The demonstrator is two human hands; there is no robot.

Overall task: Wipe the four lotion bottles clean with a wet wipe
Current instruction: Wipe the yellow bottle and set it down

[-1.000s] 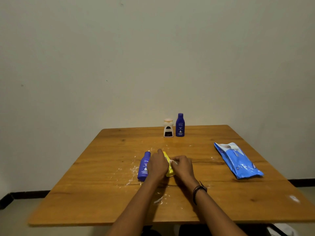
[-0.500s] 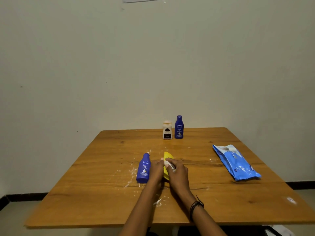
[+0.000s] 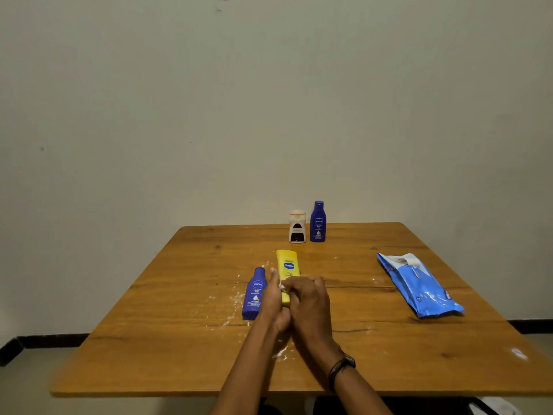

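A yellow lotion bottle point(image 3: 286, 265) lies at the table's middle, its far end pointing at the wall. My left hand point(image 3: 273, 298) holds its near end from the left. My right hand point(image 3: 308, 298) presses a white wet wipe point(image 3: 282, 286) onto the bottle, fingers curled round the wipe. A blue lotion bottle point(image 3: 255, 293) lies flat just left of my left hand. At the far edge stand a white bottle with a dark label point(image 3: 297, 226) and a second blue bottle point(image 3: 318, 221), both upright.
A blue wet wipe pack point(image 3: 419, 286) lies on the right of the wooden table point(image 3: 149, 339). White lotion smears point(image 3: 230, 301) spot the wood around the lying bottles and near my wrists. A plain wall stands behind the table.
Both hands have slid back toward me along the yellow bottle, so more of its far end and label shows. The other bottles and the pack stay put.
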